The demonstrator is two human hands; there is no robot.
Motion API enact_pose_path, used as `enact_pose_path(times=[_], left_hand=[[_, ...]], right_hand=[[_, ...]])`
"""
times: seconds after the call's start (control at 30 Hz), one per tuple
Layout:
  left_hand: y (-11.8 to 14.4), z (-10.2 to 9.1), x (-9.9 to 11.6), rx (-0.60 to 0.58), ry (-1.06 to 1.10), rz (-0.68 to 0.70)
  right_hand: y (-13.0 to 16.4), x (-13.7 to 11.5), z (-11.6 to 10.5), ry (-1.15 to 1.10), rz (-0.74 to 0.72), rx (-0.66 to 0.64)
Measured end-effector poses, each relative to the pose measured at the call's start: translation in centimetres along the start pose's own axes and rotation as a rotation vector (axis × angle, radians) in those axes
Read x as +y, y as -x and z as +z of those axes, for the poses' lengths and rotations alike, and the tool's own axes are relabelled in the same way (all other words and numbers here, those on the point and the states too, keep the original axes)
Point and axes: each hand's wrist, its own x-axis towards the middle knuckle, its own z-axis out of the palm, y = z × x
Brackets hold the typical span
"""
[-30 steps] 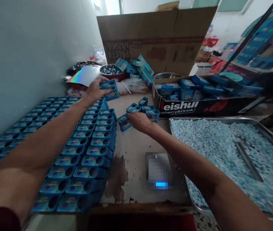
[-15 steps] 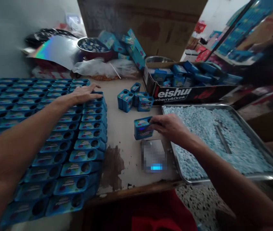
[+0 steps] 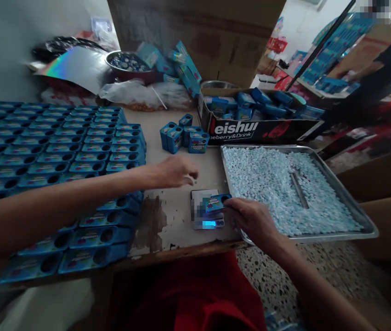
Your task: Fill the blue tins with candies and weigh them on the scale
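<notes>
At lower centre of the frame the right hand [image 3: 250, 220] closes its grip on a small blue box [image 3: 216, 202], holding it over the scale [image 3: 206, 216] on the surface [image 3: 178, 220]. The left hand [image 3: 176, 171] hovers just above, fingers loosely open, empty. A tray of blue pellets [image 3: 285, 184] lies to the right.

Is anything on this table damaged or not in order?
Yes. The table top has a dark worn patch near its front edge, with the surface peeled. Blue boxes behind the bowl lie tumbled, not in rows.
</notes>
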Motion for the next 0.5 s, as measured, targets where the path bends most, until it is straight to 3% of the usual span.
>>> enact_pose_path(times=[0.07,0.13,0.27,0.4,0.5], left_hand=[[-2.5,2.8,1.2,-0.095,0.106,0.065],[-4.1,5.0,1.0,-0.179,0.208,0.106],[-5.3,7.1,-0.4,-0.234,0.359,0.073],[-5.1,7.1,-0.5,-0.246,0.390,0.011],[-4.5,4.5,-1.8,-0.169,0.322,-0.079]], right_hand=[[0.0,0.2,0.4,-0.016,-0.002,0.004],[-0.2,0.3,0.8,-0.025,-0.005,0.010],[-0.8,0.5,1.0,-0.051,-0.018,0.009],[-0.3,0.6,0.2,-0.149,-0.004,0.019],[1.7,2.5,-0.8,-0.284,0.132,0.151]])
